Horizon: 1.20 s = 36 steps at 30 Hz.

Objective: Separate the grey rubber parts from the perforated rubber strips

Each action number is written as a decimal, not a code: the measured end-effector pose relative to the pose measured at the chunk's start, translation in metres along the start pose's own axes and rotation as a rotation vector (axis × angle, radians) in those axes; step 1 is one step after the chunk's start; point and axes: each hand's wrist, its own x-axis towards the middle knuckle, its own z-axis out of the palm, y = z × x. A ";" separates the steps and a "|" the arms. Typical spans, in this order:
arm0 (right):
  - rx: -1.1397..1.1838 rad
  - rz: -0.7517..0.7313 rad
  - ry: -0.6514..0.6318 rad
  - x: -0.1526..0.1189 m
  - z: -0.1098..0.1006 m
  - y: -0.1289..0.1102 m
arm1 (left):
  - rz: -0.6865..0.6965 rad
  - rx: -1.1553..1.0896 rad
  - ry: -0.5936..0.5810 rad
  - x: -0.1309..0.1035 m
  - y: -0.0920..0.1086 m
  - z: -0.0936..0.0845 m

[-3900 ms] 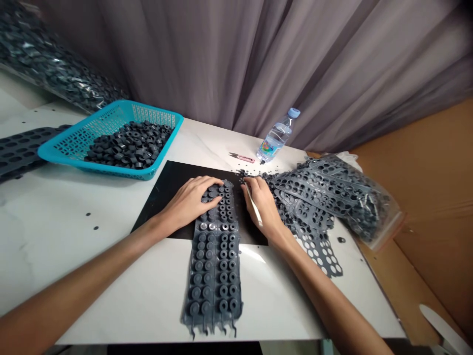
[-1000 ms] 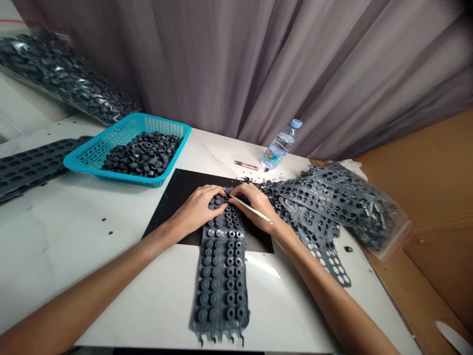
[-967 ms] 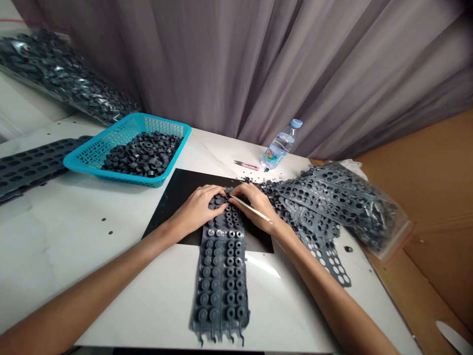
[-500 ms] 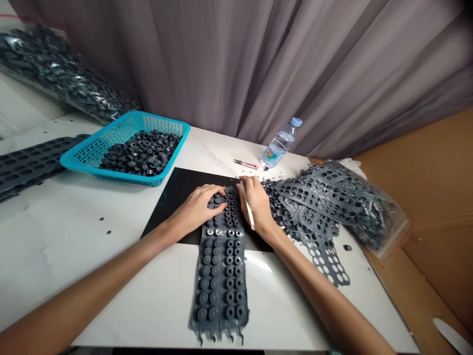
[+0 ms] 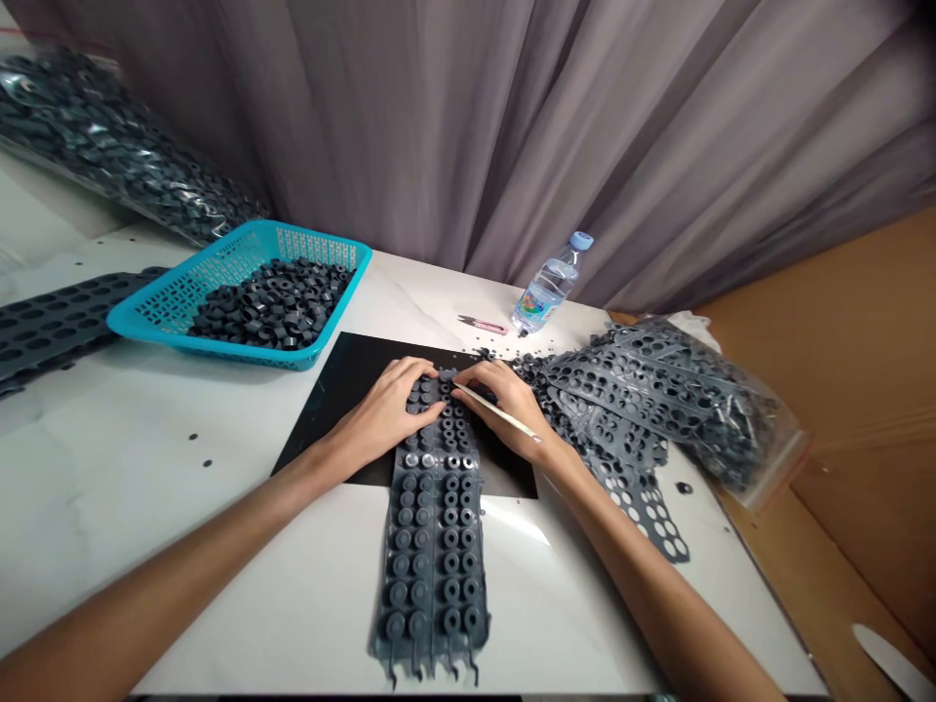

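A dark grey moulded rubber sheet (image 5: 431,536) with rows of round, ring-like parts lies lengthwise, its far half on a black mat (image 5: 322,409). On the sheet's far left side rests my left hand (image 5: 399,405), thumb and fingers apart, pressing it down. My right hand (image 5: 504,400) grips a thin white pen-like tool (image 5: 504,411) between thumb and fingers. The tool's far end touches the sheet near its far right rows; its exact tip is hard to make out. Under my fingers some rings are hidden.
A blue basket (image 5: 292,361) of loose rubber rings stands at left, beside a perforated sheet (image 5: 58,317) and a full plastic bag (image 5: 124,146). Pink snips (image 5: 484,325) and a water bottle (image 5: 548,292) lie behind. Punched-out sheets (image 5: 606,390) and another bag (image 5: 746,439) sit at right.
My right hand has turned, swinging the white tool from nearly upright to a slant, its far end now over the sheet. My left hand stays on the sheet; the view has shifted slightly.
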 end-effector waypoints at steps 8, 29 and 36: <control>-0.023 -0.050 -0.009 0.001 0.000 -0.001 | 0.016 0.005 -0.009 -0.001 -0.004 0.003; -0.327 0.148 0.271 0.002 0.021 0.013 | 0.026 0.009 -0.026 0.000 -0.009 0.005; 0.066 0.157 0.084 -0.010 -0.007 0.023 | 0.029 0.015 -0.067 -0.001 0.004 -0.006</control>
